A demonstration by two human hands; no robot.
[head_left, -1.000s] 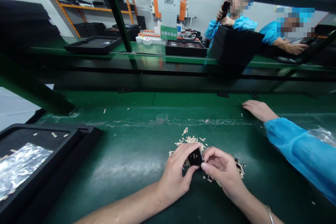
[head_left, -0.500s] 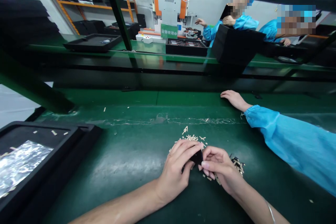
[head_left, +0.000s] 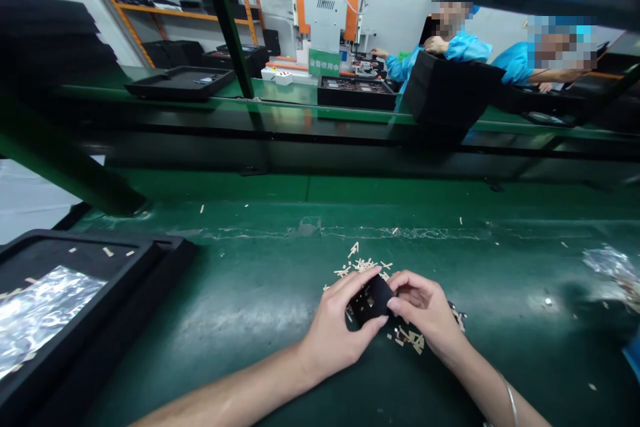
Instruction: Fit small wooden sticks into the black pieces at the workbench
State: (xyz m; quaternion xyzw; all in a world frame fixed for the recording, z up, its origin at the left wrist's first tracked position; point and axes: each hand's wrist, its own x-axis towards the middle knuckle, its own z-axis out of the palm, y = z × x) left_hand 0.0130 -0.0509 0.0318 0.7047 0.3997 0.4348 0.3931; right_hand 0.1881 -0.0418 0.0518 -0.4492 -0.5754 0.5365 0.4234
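A small black plate-like part (head_left: 377, 303) with little cut-outs stands tilted above the green table. My left hand (head_left: 334, 327) grips it, with fingers along the top and the thumb at its lower edge. At the part's right edge my right hand (head_left: 425, 307) is closed in a pinch, thumb and fingertips against it. Whether those fingertips also hold a small piece cannot be made out. Behind my hands lies a heap of short pale strips (head_left: 367, 265). More pale pieces (head_left: 414, 340) are scattered below my right hand, and small dark bits (head_left: 457, 317) lie just right of it.
A black tray (head_left: 170, 260) with a shiny plastic bag (head_left: 55, 310) is at the left. Crumpled clear plastic (head_left: 611, 263) lies at the right. A green post (head_left: 107, 190) rises at the left. Beyond the raised back ledge, people in blue sleeves work near black trays (head_left: 357, 97).
The black part has turned in my left hand, showing more of its face with the cut-outs. A co-worker's blue-sleeved arm has withdrawn to the right, uncovering clear plastic there.
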